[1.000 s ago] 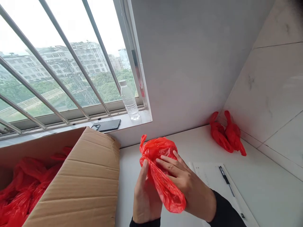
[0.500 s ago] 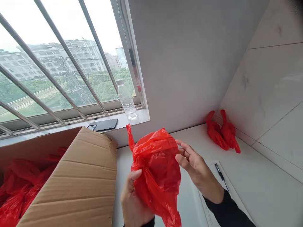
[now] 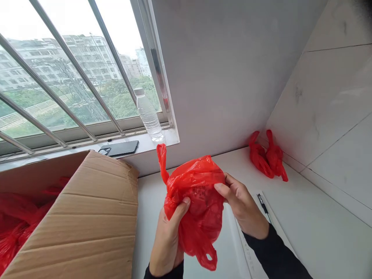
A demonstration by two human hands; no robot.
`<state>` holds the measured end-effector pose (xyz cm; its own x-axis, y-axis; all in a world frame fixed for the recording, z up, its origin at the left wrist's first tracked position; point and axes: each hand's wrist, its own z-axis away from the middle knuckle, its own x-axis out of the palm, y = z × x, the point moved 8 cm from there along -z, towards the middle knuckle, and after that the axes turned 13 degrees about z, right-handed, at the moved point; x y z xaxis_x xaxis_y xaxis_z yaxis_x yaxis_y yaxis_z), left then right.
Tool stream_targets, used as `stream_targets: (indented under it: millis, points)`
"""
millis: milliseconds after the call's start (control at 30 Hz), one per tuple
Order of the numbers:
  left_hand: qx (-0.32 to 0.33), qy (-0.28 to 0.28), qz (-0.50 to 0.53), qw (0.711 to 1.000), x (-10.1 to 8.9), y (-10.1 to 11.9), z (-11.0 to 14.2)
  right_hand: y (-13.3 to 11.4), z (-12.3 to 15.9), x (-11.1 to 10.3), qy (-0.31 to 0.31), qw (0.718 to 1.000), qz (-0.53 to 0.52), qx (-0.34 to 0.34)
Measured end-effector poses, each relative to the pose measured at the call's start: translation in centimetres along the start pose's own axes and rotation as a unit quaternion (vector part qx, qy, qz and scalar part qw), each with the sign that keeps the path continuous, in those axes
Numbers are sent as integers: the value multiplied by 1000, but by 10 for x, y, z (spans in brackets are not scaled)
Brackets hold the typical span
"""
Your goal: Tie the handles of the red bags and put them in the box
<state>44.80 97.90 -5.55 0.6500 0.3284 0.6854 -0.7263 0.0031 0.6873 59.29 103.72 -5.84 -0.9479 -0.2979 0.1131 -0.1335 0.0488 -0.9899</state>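
A knotted red plastic bag (image 3: 203,193) is held up over the white table, its handle ends sticking out at the top left and hanging at the bottom. Dark printing shows faintly through the film; the contents cannot be made out. My left hand (image 3: 171,232) grips it from the lower left, thumb pressed on the front near the knot. On the right edge my right hand (image 3: 236,197) pinches the film between thumb and fingers. Some fingers of both hands are hidden behind the bag.
To the left stands an open cardboard box (image 3: 95,205) with red bags (image 3: 20,217) inside. Two tied red bags (image 3: 267,155) lie in the far corner. A pen (image 3: 264,207) rests on paper (image 3: 250,248). The windowsill holds a phone (image 3: 122,148) and a water bottle (image 3: 148,116).
My right hand has closed from beside the bag onto its right edge. My left thumb has moved up and right across the front. The bag has turned slightly, and the view has shifted.
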Motion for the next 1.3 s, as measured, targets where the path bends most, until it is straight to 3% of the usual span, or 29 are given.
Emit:
stream_targets:
  millis: [300, 567, 833, 1033, 1200, 1300]
  points:
    - [-32, 7, 18, 999, -5, 1, -3, 0, 2, -4, 32, 999, 38, -9]
    - [-44, 11, 21, 999, -6, 7, -1, 4, 2, 1, -8, 1000, 23, 16]
    - [-37, -70, -62, 995, 2, 2, -1, 2, 0, -15, 70, 997, -29, 11]
    - [-47, -19, -130, 990, -12, -5, -10, 2, 1, -21, 98, 995, -35, 10]
    - [-44, -85, -141, 985, -5, -3, -10, -5, 0, -20, 80, 997, -18, 10]
    - [-55, -133, -146, 979, 1, -3, -8, -12, 0, -10, 14, 1000, 18, 13]
